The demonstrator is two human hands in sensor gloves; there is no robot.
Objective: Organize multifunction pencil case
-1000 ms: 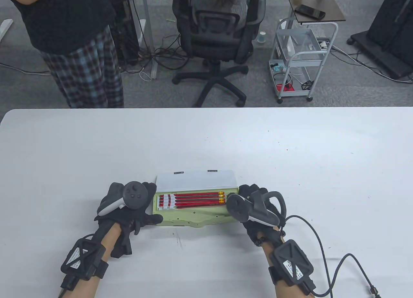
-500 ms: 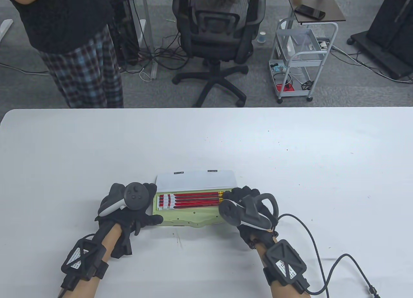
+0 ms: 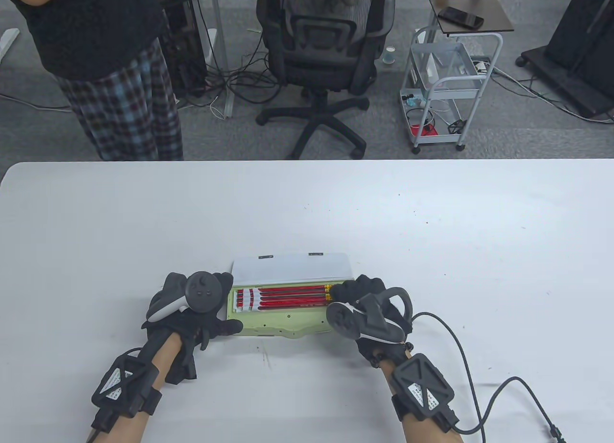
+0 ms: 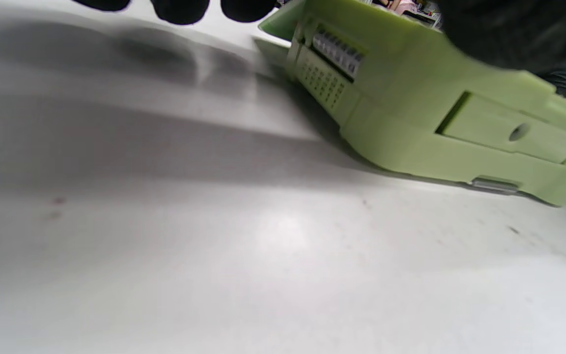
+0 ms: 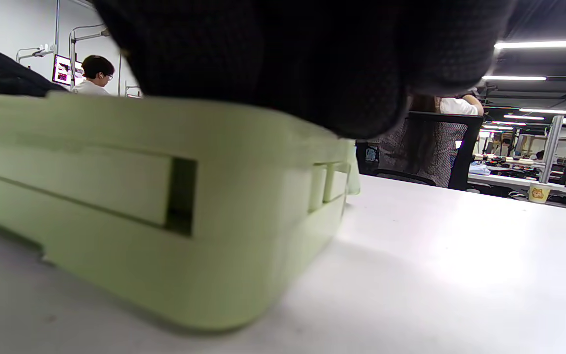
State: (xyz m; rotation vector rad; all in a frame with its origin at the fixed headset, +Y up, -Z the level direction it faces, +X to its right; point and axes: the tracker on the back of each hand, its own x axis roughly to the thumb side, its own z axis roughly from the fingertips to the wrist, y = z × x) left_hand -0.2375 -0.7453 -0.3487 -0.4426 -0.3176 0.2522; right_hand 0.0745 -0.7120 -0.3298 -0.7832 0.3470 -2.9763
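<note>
Open green pencil case (image 3: 283,320) held at both ends, near the table's (image 3: 307,213) near edge, centre.

No writing on the case was legible. The left hand (image 3: 192,313) gripped its left end, thumb curled along the near wall. The right hand (image 3: 369,304) lay over the right end beside the red pencils (image 3: 288,297), fingers bent onto the rim; whether they clasped it could not be told. The white lid (image 3: 290,268) stood open on the far side.
</note>
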